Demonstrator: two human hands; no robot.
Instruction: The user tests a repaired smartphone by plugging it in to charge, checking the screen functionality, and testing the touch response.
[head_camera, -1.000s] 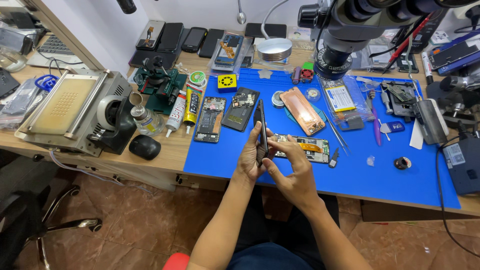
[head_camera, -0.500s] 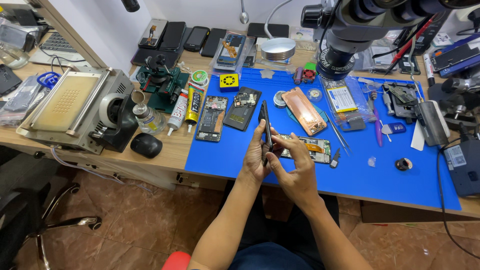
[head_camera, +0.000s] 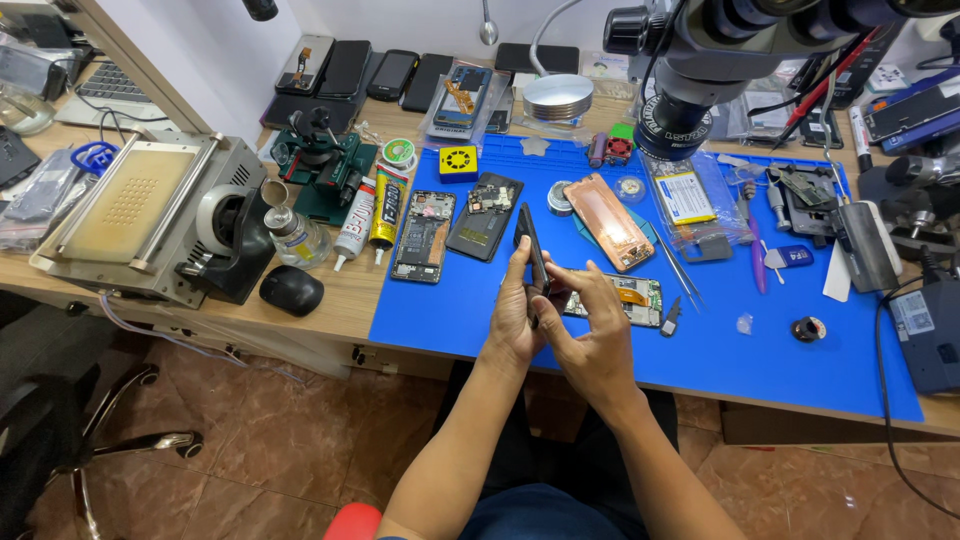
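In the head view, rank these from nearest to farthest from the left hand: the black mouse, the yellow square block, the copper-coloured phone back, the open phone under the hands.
From the left hand:
1. Open phone, just right, under the hands.
2. Copper phone back, up and right on the blue mat.
3. Yellow block, far edge of the mat.
4. Black mouse, left, on the wooden desk.

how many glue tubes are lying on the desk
2. A white glue tube and a yellow-and-black glue tube lie side by side on the wooden desk, left of the blue mat. Clutter may hide more.
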